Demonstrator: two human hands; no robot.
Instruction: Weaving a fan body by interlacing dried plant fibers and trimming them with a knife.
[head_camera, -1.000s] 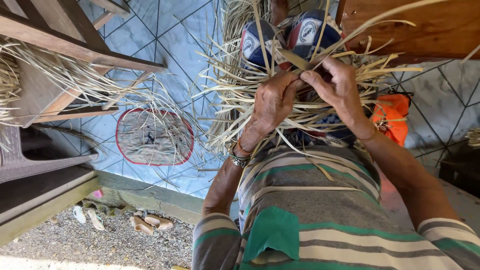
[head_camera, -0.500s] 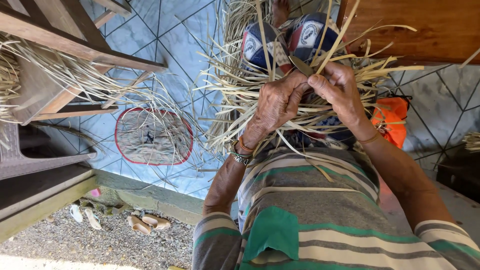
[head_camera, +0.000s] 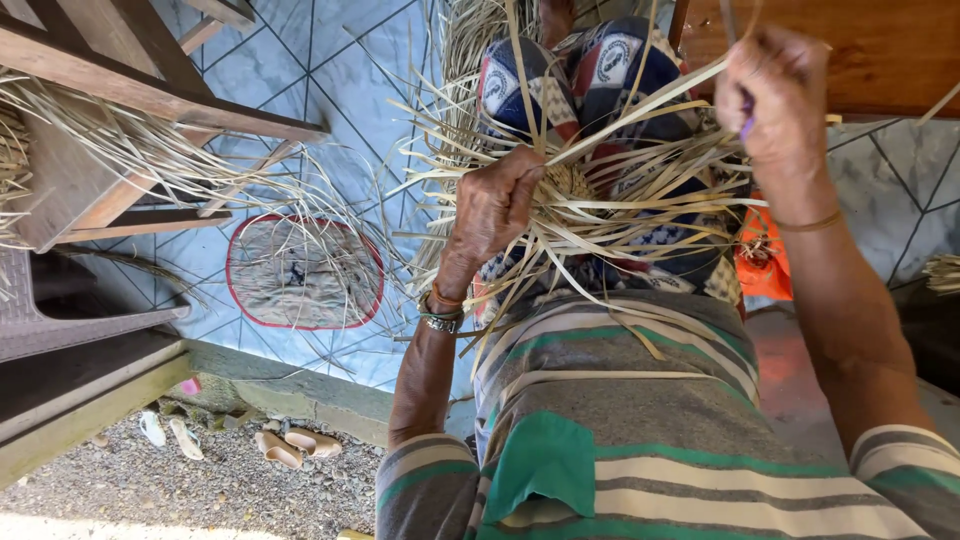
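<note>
Tension matters: left hand (head_camera: 497, 205) clamps shut on the woven centre (head_camera: 566, 183) over the lap while right hand (head_camera: 772, 92), fingers pinched, seemingly draws one straw strip (head_camera: 640, 103) up, best pulled snug

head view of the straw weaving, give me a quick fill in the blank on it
1. The left hand grips the bundle of pale straw strips over the person's ____.
2. The right hand pulls one strip up and is raised ____ than the left hand.
3. The flat woven mat on the tiled floor has a ____ border.

Missing words: lap; higher; red
</note>
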